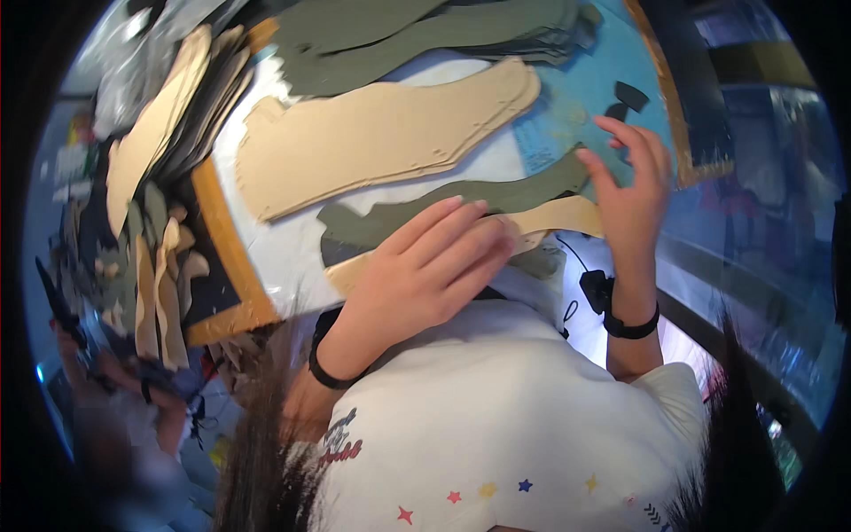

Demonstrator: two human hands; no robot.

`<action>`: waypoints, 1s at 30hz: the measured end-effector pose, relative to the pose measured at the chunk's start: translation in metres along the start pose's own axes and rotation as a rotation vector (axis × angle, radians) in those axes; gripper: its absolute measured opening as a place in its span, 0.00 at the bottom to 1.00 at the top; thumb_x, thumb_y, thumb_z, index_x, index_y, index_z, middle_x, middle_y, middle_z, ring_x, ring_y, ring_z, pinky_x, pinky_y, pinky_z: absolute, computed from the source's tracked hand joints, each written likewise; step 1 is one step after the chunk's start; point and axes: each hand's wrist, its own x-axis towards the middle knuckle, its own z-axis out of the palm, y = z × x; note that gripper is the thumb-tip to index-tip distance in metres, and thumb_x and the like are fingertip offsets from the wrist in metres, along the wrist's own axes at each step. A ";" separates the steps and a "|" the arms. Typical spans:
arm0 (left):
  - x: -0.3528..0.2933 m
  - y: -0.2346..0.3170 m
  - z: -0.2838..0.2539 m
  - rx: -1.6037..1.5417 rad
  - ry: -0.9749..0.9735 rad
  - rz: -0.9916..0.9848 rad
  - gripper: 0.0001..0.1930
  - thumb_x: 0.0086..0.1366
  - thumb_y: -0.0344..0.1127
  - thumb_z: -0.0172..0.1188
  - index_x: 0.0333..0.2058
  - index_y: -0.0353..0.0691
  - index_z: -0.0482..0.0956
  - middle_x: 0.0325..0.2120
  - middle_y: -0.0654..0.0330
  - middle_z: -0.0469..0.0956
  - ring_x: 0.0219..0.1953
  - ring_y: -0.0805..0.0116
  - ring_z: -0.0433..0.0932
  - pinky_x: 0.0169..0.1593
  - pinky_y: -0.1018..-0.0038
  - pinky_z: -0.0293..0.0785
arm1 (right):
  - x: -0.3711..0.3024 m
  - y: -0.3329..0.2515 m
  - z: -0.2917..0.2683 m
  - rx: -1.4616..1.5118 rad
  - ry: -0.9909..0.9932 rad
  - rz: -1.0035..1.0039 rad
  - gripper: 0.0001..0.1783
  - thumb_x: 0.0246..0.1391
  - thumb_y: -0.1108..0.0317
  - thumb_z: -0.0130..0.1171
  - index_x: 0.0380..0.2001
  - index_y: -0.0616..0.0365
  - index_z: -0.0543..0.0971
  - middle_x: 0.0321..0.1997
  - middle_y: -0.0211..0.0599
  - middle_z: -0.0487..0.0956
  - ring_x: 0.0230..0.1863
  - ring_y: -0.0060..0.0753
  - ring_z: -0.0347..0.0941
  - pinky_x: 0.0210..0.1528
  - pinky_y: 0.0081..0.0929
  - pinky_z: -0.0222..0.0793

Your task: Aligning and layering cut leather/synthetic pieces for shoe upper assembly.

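On the near side of the big tan stack (pixel 381 142), the left hand (pixel 434 266) is lying across a narrow tan strip (pixel 567 214); its fingers are curving over it, but I can't tell whether the grip is pinching anything. Off the stack's right end, the right hand (pixel 634 191) is hovering with its grip loose, thumb and forefinger standing apart near the tip of a green strip (pixel 514 190). That strip is lying between the tan one and the stack. The person seems to be sorting or lining up these strips; the next move is probably calling for a light pinch on a thin edge.

Around the stack, the table (pixel 620 44) is showing white and blue. Black scraps (pixel 630 96) are lying to its right, a dark green pile (pixel 355 62) is spreading beyond it, and farther left a co-worker's arm (pixel 170 421) is showing, blurred.
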 end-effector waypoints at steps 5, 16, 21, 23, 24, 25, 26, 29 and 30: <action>-0.023 0.007 -0.011 0.109 0.383 -0.031 0.12 0.52 0.27 0.69 0.37 0.48 0.90 0.39 0.64 0.85 0.41 0.59 0.82 0.47 0.68 0.79 | -0.003 -0.020 -0.017 -0.098 0.065 -0.324 0.16 0.50 0.66 0.75 0.44 0.49 0.87 0.41 0.32 0.82 0.47 0.41 0.75 0.53 0.40 0.69; -0.064 -0.006 -0.024 0.216 0.411 -0.711 0.28 0.51 0.40 0.79 0.51 0.42 0.82 0.48 0.56 0.76 0.50 0.53 0.73 0.54 0.61 0.70 | -0.026 -0.060 0.028 -0.010 -0.229 -0.438 0.26 0.47 0.60 0.75 0.50 0.56 0.82 0.56 0.36 0.80 0.58 0.47 0.74 0.62 0.44 0.66; -0.067 -0.014 -0.026 -0.186 0.482 -0.686 0.24 0.56 0.30 0.77 0.50 0.37 0.77 0.46 0.55 0.78 0.48 0.60 0.77 0.49 0.68 0.76 | -0.034 -0.066 0.019 0.093 -0.192 -0.397 0.24 0.45 0.64 0.78 0.45 0.55 0.80 0.47 0.34 0.82 0.52 0.45 0.74 0.58 0.42 0.68; -0.070 -0.013 -0.027 -0.502 0.534 -0.735 0.22 0.62 0.27 0.74 0.52 0.36 0.75 0.42 0.58 0.80 0.43 0.71 0.78 0.46 0.77 0.75 | -0.039 -0.072 0.018 0.108 -0.200 -0.347 0.24 0.44 0.65 0.79 0.45 0.54 0.80 0.44 0.33 0.83 0.49 0.45 0.74 0.56 0.41 0.68; -0.065 -0.009 -0.040 -0.747 0.513 -0.802 0.18 0.64 0.28 0.73 0.50 0.35 0.77 0.39 0.60 0.81 0.41 0.75 0.78 0.44 0.79 0.74 | -0.040 -0.076 0.016 0.156 -0.177 -0.302 0.25 0.44 0.67 0.79 0.46 0.54 0.79 0.43 0.32 0.83 0.48 0.43 0.74 0.55 0.40 0.68; -0.064 -0.008 -0.048 -0.985 0.494 -0.867 0.15 0.66 0.28 0.71 0.49 0.33 0.79 0.36 0.62 0.81 0.38 0.78 0.77 0.43 0.81 0.73 | -0.039 -0.081 0.016 0.209 -0.155 -0.265 0.27 0.44 0.69 0.79 0.48 0.54 0.79 0.41 0.31 0.83 0.46 0.42 0.73 0.53 0.40 0.69; -0.067 -0.010 -0.050 -0.984 0.493 -0.873 0.15 0.66 0.28 0.71 0.49 0.33 0.79 0.36 0.62 0.81 0.38 0.78 0.77 0.43 0.81 0.73 | -0.039 -0.086 0.016 0.215 -0.167 -0.273 0.31 0.43 0.71 0.79 0.53 0.53 0.79 0.40 0.32 0.82 0.47 0.39 0.73 0.53 0.38 0.69; -0.075 -0.015 -0.058 -0.999 0.508 -0.821 0.10 0.70 0.32 0.68 0.44 0.32 0.84 0.30 0.64 0.83 0.34 0.79 0.77 0.40 0.81 0.73 | -0.038 -0.100 0.016 0.324 -0.190 -0.234 0.35 0.46 0.70 0.78 0.59 0.52 0.77 0.40 0.34 0.81 0.46 0.38 0.72 0.52 0.36 0.69; -0.077 -0.018 -0.062 -0.988 0.490 -0.825 0.11 0.73 0.35 0.64 0.42 0.31 0.86 0.30 0.63 0.84 0.33 0.79 0.78 0.40 0.81 0.73 | -0.037 -0.103 0.017 0.331 -0.195 -0.237 0.35 0.46 0.70 0.78 0.59 0.52 0.77 0.40 0.34 0.81 0.46 0.38 0.72 0.52 0.36 0.69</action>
